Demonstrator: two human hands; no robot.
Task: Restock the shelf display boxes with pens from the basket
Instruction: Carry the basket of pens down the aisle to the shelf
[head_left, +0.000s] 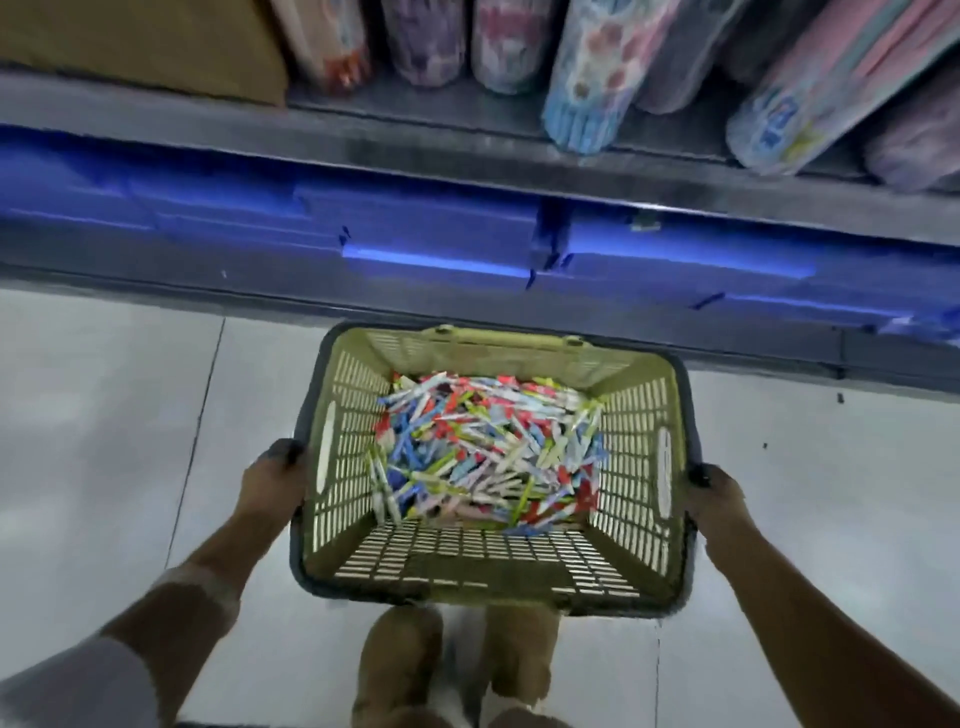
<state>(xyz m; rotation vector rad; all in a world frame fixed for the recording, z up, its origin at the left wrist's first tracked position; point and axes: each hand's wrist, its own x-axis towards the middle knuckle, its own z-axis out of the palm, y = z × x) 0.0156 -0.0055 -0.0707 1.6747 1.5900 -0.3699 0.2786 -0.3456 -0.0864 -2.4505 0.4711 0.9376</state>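
Looking down from the head view: left hand (278, 480) grips the left rim of the basket (641, 462), fingers curled over the edge; right hand (714, 493) grips the right rim the same way. Holds the olive slatted basket above the pale tiled floor (104, 415), just in front of the shelf (363, 140). Pens (485, 454) lie heaped in many colours across the basket's bottom, toward its far side. Patterned rolls (592, 88) stand along the shelf's front edge.
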